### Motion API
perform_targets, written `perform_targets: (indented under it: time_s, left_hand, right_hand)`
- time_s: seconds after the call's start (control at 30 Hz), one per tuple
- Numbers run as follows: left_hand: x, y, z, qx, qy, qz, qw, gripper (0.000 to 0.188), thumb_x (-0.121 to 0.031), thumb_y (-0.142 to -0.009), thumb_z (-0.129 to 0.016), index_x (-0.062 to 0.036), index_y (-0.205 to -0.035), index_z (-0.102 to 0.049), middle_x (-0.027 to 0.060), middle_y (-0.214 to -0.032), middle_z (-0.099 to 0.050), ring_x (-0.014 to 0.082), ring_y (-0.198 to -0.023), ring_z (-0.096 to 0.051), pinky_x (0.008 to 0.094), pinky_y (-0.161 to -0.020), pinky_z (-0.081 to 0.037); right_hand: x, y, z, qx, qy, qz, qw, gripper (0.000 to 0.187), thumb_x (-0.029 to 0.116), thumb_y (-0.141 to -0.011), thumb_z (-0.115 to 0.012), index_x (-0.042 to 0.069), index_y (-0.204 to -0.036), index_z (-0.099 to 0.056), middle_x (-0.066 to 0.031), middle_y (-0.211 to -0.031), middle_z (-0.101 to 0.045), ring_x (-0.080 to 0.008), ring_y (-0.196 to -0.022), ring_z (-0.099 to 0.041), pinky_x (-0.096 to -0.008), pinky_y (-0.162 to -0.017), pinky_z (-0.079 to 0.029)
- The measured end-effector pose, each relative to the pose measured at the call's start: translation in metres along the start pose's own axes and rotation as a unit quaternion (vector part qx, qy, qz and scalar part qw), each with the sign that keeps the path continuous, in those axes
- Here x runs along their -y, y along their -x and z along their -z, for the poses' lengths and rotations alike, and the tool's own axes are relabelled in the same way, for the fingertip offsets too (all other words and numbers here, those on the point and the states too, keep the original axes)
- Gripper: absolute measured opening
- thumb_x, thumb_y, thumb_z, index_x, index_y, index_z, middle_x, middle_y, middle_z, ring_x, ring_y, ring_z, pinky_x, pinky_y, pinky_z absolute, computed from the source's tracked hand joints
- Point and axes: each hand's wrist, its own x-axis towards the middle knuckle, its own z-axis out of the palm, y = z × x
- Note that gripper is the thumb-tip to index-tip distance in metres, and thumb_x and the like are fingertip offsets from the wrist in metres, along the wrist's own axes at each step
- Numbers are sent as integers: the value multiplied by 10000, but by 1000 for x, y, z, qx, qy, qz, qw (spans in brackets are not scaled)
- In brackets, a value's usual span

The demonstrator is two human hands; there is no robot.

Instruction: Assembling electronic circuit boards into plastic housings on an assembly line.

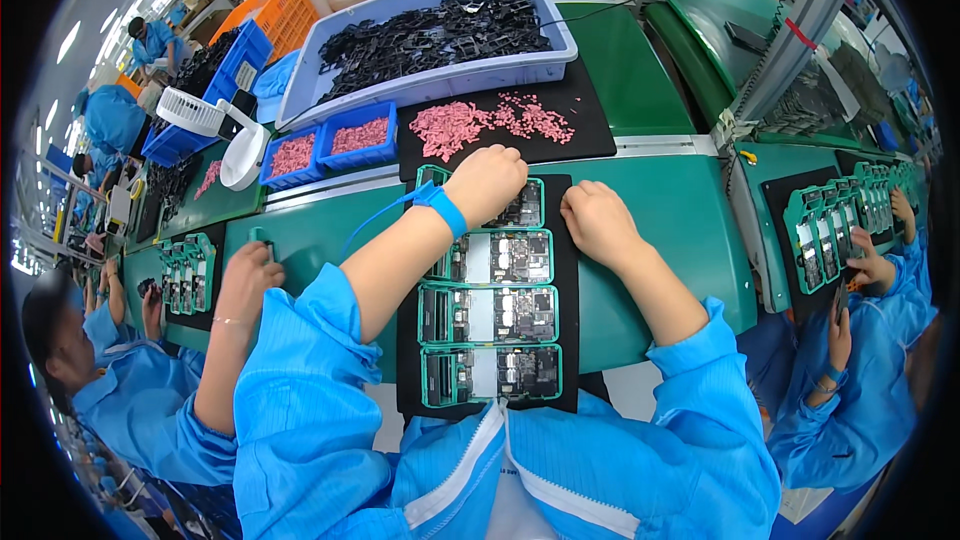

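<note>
Several green trays [556, 315], each holding an opened device with a circuit board [530, 370], stand in a column on a black mat [572, 290]. My left hand [485, 188], with a blue wrist strap [440, 208], bends over the farthest tray and covers part of it. Its fingers are curled together; their tips and anything between them are hidden. Just right of that tray, at the mat's edge, my right hand [600, 225] has its fingers drawn together. Whether it pinches a small piece cannot be made out. Loose pink pieces [450, 127] lie beyond my left hand.
Two blue bins [392, 140] of pink pieces stand at far left, before a large pale tub [430, 80] of black frames. A white fan [190, 112] is farther left. Co-workers' hands [250, 275] work on the left and hands [872, 262] on the right.
</note>
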Motion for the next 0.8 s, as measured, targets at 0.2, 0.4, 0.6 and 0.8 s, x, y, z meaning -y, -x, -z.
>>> perform_targets:
  time_s: [0.2, 0.4, 0.6, 0.8]
  left_hand:
    - [-10, -5, 5, 30, -78, -15, 996, 52, -85, -705, -627, -67, -746, -655, 77, -836, -611, 234, -851, -597, 333, -762, -503]
    - [-14, 10, 4, 12, -62, -9, 998, 49, -91, -710, -616, -73, -723, -660, 71, -821, -615, 229, -838, -601, 332, -757, -505]
    - [-16, 27, -5, -23, 1, 27, 999, 69, -101, -719, -607, -64, -691, -658, 87, -803, -615, 254, -841, -609, 349, -777, -507]
    - [-2, 45, -9, -63, 79, 61, 993, 133, -128, -751, -645, -114, -830, -751, 97, -826, -600, 274, -861, -596, 389, -788, -492]
  right_hand:
    - [5, -1, 2, 12, 44, 9, 999, 16, 42, -758, -581, 27, -752, -580, -147, -791, -605, -328, -801, -590, -427, -734, -476]
    - [8, -4, 4, 31, 58, 16, 998, 54, 66, -761, -600, 23, -731, -583, -155, -771, -607, -340, -768, -595, -431, -714, -482]
    - [17, 0, 0, 6, 43, 15, 999, 44, 52, -775, -602, 25, -747, -580, -154, -770, -600, -339, -772, -587, -426, -720, -477]
    - [64, 4, -1, 3, -60, 110, 992, 75, 63, -766, -639, 43, -757, -567, -118, -744, -580, -317, -758, -573, -415, -704, -463]
